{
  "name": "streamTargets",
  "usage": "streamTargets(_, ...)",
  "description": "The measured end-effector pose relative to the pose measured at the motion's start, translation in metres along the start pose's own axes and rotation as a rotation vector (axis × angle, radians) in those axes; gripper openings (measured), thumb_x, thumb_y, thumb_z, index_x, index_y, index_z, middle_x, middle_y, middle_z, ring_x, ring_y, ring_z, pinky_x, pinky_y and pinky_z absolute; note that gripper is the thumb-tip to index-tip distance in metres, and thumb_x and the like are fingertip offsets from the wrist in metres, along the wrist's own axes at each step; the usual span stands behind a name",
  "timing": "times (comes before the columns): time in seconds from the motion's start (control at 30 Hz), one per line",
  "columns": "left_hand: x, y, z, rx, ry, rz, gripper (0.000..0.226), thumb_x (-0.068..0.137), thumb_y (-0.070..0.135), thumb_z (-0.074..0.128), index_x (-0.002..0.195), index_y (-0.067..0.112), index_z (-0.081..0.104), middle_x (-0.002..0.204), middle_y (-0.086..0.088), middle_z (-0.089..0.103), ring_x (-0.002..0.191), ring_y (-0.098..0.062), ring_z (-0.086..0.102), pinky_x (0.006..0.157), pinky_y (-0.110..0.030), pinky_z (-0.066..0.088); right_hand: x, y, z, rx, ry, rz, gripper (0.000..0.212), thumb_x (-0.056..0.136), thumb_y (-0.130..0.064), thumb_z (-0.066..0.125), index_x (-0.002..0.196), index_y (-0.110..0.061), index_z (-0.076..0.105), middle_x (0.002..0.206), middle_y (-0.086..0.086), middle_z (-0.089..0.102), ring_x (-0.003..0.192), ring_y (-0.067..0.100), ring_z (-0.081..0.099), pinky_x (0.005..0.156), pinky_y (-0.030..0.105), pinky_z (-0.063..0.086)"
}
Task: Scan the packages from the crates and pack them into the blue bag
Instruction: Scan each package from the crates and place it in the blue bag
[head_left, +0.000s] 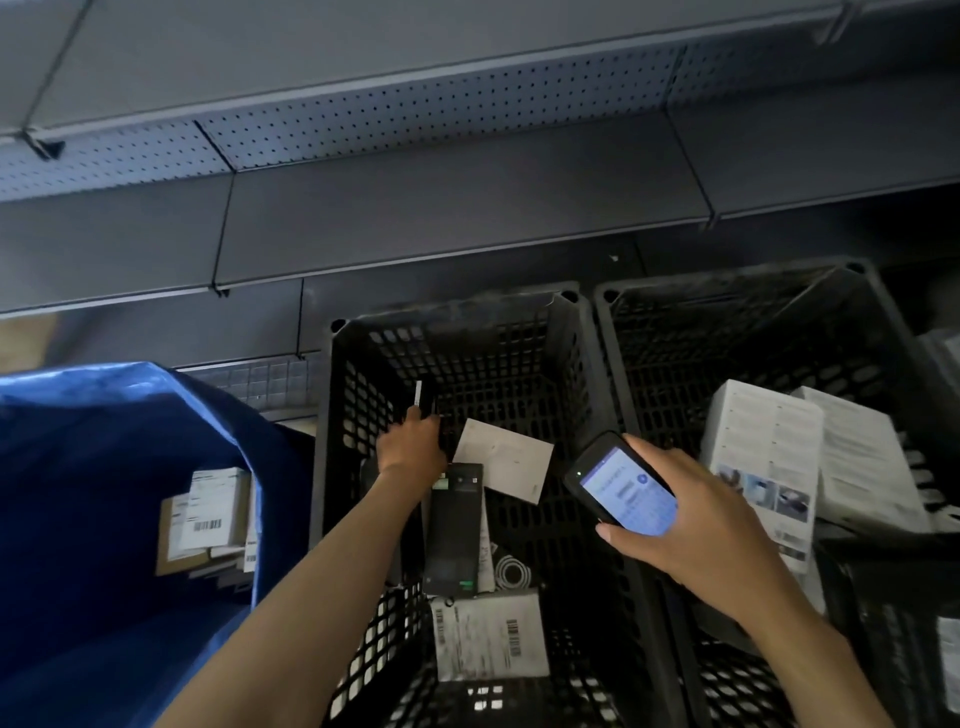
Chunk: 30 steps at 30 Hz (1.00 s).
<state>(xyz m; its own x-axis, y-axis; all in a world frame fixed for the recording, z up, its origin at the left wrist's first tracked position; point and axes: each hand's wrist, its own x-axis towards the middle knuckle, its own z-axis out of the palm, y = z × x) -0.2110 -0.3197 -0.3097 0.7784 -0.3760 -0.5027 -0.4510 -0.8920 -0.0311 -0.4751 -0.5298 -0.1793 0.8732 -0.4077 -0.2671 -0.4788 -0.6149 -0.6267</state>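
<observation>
— What's the left hand (413, 447) doing down in that middle crate (337, 395)?

— It's reached deep inside, fingers closed around a small dark package (425, 397) with a pale edge, held upright near the crate's left wall.

— And the other one?

— The right hand (691, 519) grips a handheld scanner (621, 486), screen lit and facing up, hovering over the rim between the two crates.

— What else lies in the middle crate?

— A long black box (452, 530) lying flat just below the left hand, a white envelope (506, 457) tilted beside it, and a grey parcel (491, 636) with barcode labels nearer to the person. Something coiled and white shows between them; I can't tell what it is.

— The right crate (727, 312)?

— White printed boxes (763, 457), stacked against its right side.

— And the blue bag (104, 467)?

— On the left, mouth open, touching the middle crate. A few labelled parcels (208, 514) already lie at its bottom. Grey shelving (415, 208) runs behind it all.
</observation>
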Motion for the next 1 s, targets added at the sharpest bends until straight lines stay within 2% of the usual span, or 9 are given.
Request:
streamTargets(0.23, 0.007, 0.0, 0.013, -0.254, 0.183, -0.004, 0.021, 0.086, -0.002, 0.064, 0.103, 0.01, 0.063, 0.121, -0.012, 0.048, 0.09, -0.04, 0.065, 0.072, -0.045, 0.055, 0.011, 0.006, 0.009, 0.035, -0.016, -0.038, 0.091, 0.07, -0.069, 0.079, 0.148, -0.051, 0.037, 0.109, -0.028, 0.052, 0.103, -0.002, 0.057, 0.083, 0.032, 0.056)
streamTargets(0.37, -0.003, 0.003, 0.003, -0.356, 0.351, 0.108, 0.02, 0.083, -0.004, 0.066, 0.098, 0.007, 0.064, 0.111, -0.011, 0.051, 0.08, -0.038, 0.062, 0.061, -0.044, 0.053, 0.011, 0.006, 0.012, 0.079, 0.006, -0.036, 0.086, 0.071, -0.061, 0.083, 0.141, -0.06, 0.034, 0.111, -0.027, 0.054, 0.105, -0.003, 0.058, 0.085, 0.033, 0.056)
streamTargets(0.47, -0.023, 0.015, 0.0, -0.268, 0.455, 0.253, 0.027, 0.078, -0.003, 0.071, 0.101, 0.009, 0.062, 0.107, -0.01, 0.051, 0.084, -0.036, 0.058, 0.056, -0.042, 0.051, 0.007, 0.004, 0.012, 0.124, 0.016, -0.024, 0.085, 0.071, -0.06, 0.084, 0.142, -0.058, 0.037, 0.113, -0.024, 0.057, 0.106, 0.0, 0.06, 0.086, 0.036, 0.057)
streamTargets(0.6, -0.059, 0.029, 0.022, -0.141, 0.416, 0.389, 0.05, 0.073, 0.001, 0.074, 0.119, 0.013, 0.059, 0.116, -0.011, 0.053, 0.095, -0.035, 0.058, 0.067, -0.049, 0.057, -0.001, 0.002, 0.01, 0.136, 0.02, -0.021, 0.086, 0.072, -0.059, 0.084, 0.145, -0.053, 0.04, 0.117, -0.025, 0.057, 0.109, 0.001, 0.06, 0.089, 0.037, 0.057)
streamTargets(0.73, -0.082, 0.033, 0.063, -0.063, 0.307, 0.377, 0.066, 0.066, 0.012, 0.084, 0.126, 0.019, 0.058, 0.114, -0.007, 0.058, 0.099, -0.033, 0.061, 0.073, -0.051, 0.055, -0.013, 0.002, 0.009, 0.132, 0.026, -0.01, 0.086, 0.072, -0.06, 0.084, 0.145, -0.052, 0.04, 0.118, -0.023, 0.056, 0.11, 0.001, 0.059, 0.091, 0.037, 0.056)
streamTargets(0.87, -0.093, 0.033, 0.087, -0.067, 0.182, 0.28, 0.06, 0.079, 0.02, 0.077, 0.134, 0.022, 0.053, 0.124, -0.004, 0.054, 0.116, -0.033, 0.055, 0.088, -0.053, 0.051, -0.024, 0.006, 0.012, 0.113, 0.034, -0.011, 0.084, 0.072, -0.058, 0.085, 0.143, -0.054, 0.039, 0.12, -0.03, 0.054, 0.113, -0.006, 0.056, 0.091, 0.032, 0.056)
streamTargets(1.0, -0.093, 0.031, 0.093, -0.063, 0.214, 0.259, 0.056, 0.071, 0.021, 0.083, 0.123, 0.022, 0.061, 0.116, -0.002, 0.058, 0.111, -0.032, 0.057, 0.086, -0.055, 0.052, -0.033, 0.009, 0.017, 0.101, 0.027, -0.006, 0.085, 0.072, -0.06, 0.085, 0.142, -0.057, 0.037, 0.119, -0.032, 0.053, 0.113, -0.006, 0.054, 0.092, 0.031, 0.055)
